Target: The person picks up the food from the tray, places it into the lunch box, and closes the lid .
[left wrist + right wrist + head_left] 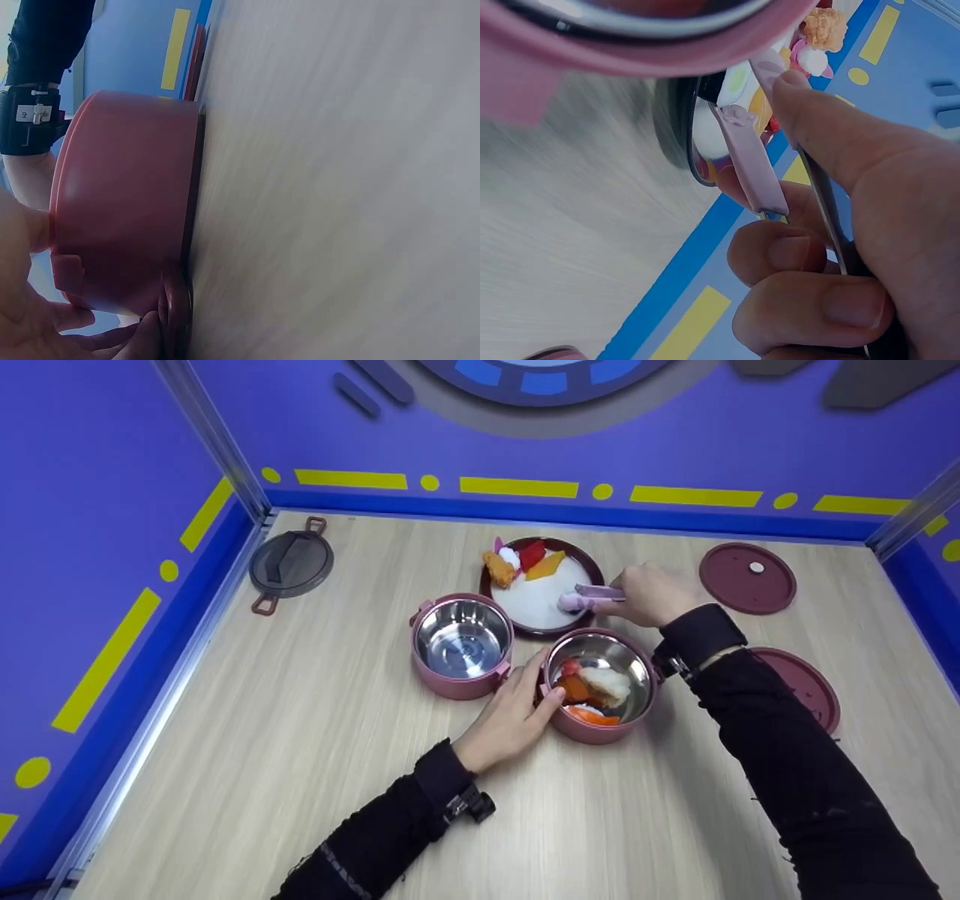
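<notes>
My left hand [506,724] holds the near pink bowl [594,731], its thumb over the rim and its fingers along the outer wall. Inside that steel-lined bowl lie toy food pieces: a white one [609,684], a brown-orange one [574,688] and an orange-topped one [592,715]. Above the dark-rimmed plate [525,604], my right hand [654,594] grips pink-tipped tongs [592,598]. At their tips in the right wrist view is a small black-and-white piece [731,86]; whether it is pinched I cannot tell. Fried chicken [499,570], a red piece [532,553] and a yellow-orange piece [545,565] sit on the plate.
A second pink bowl [463,688] with a metal inside stands just left of the held one. Two dark red lids [739,577] lie at the right, one partly under the right forearm. A grey lid [304,562] with brown loops lies far left. Walls border the table.
</notes>
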`<state>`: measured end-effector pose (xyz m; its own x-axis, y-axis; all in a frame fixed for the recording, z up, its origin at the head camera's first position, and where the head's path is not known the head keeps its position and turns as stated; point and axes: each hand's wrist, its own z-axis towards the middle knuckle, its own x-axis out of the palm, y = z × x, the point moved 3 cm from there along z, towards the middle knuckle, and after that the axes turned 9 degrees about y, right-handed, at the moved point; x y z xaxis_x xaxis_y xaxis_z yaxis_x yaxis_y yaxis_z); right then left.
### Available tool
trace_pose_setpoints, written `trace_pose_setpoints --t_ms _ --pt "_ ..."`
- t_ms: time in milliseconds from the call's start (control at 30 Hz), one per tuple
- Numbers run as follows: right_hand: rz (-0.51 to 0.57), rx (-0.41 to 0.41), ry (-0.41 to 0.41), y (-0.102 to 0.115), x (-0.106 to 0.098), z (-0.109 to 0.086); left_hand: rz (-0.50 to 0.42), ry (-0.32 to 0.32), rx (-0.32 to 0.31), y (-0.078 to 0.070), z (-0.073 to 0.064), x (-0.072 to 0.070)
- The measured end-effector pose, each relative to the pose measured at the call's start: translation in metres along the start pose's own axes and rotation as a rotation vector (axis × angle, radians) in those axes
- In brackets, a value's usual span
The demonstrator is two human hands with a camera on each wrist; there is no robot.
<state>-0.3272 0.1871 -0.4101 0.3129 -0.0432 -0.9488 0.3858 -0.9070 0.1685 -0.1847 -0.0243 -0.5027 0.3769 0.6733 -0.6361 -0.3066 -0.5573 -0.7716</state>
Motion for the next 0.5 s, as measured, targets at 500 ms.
trace_pose_setpoints --t_ms 500 --pt "0.016 0.007 -0.018 -0.0012 -0.0015 -0.0036 0.001 0.002 0.002 -0.0001 0.0002 0.0001"
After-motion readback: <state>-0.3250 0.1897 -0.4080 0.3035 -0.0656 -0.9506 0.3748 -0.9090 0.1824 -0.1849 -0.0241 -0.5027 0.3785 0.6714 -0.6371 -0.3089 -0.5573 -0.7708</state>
